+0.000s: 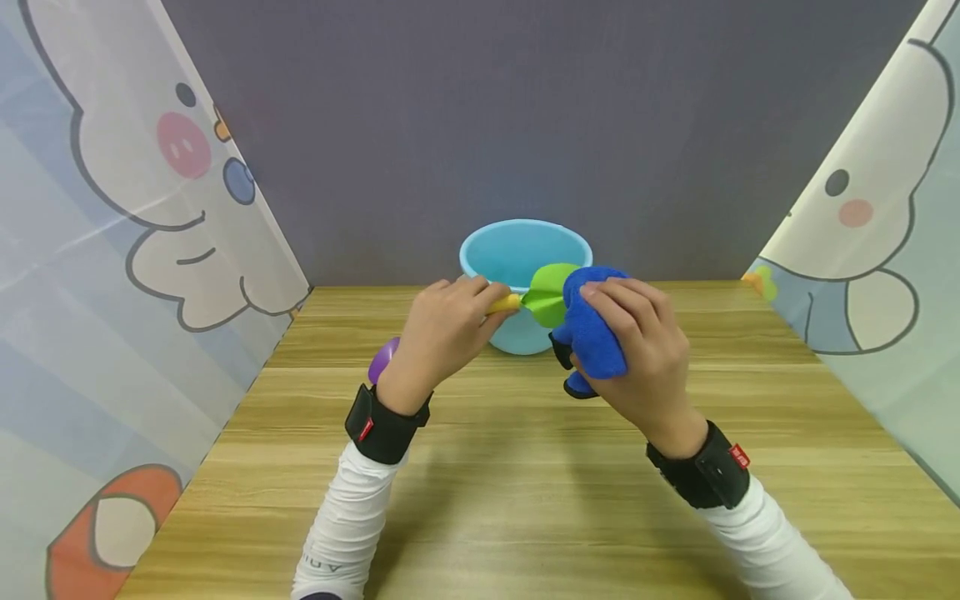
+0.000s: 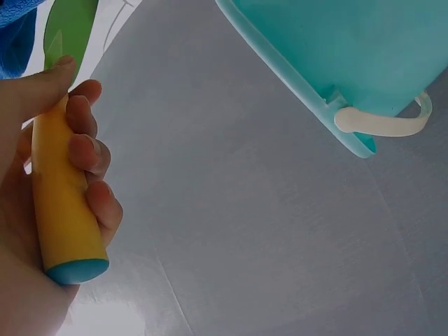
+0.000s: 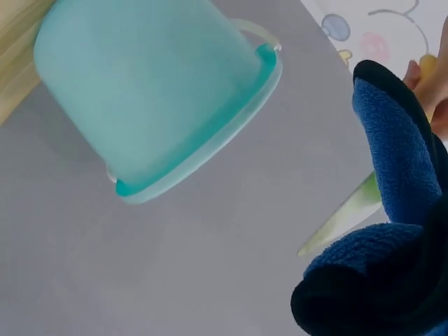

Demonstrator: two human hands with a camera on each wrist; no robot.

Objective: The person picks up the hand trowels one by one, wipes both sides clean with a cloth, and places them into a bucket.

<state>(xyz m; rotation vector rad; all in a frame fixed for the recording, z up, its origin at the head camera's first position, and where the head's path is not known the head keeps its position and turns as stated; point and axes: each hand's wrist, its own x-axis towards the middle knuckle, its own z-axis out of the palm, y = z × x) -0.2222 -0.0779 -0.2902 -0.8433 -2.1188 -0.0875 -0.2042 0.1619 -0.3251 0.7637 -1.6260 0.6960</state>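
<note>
My left hand (image 1: 450, 329) grips a toy shovel by its yellow handle (image 2: 64, 189), which ends in a teal cap. The shovel's green blade (image 1: 549, 293) points right, toward a blue plush toy (image 1: 596, 325) with black parts. My right hand (image 1: 645, 350) holds that plush toy, fingers curled over its top. The plush hides the far end of the blade in the head view, and I cannot tell whether the two touch. Behind both hands a light blue bucket (image 1: 525, 250) stands upright on the table; its white handle (image 2: 385, 124) shows in the left wrist view.
A purple rounded object (image 1: 382, 360) lies on the wooden table (image 1: 495, 500), partly hidden behind my left wrist. A grey wall (image 1: 480, 108) rises at the back. Printed cartoon panels flank the table on the left (image 1: 150, 275) and right (image 1: 885, 250).
</note>
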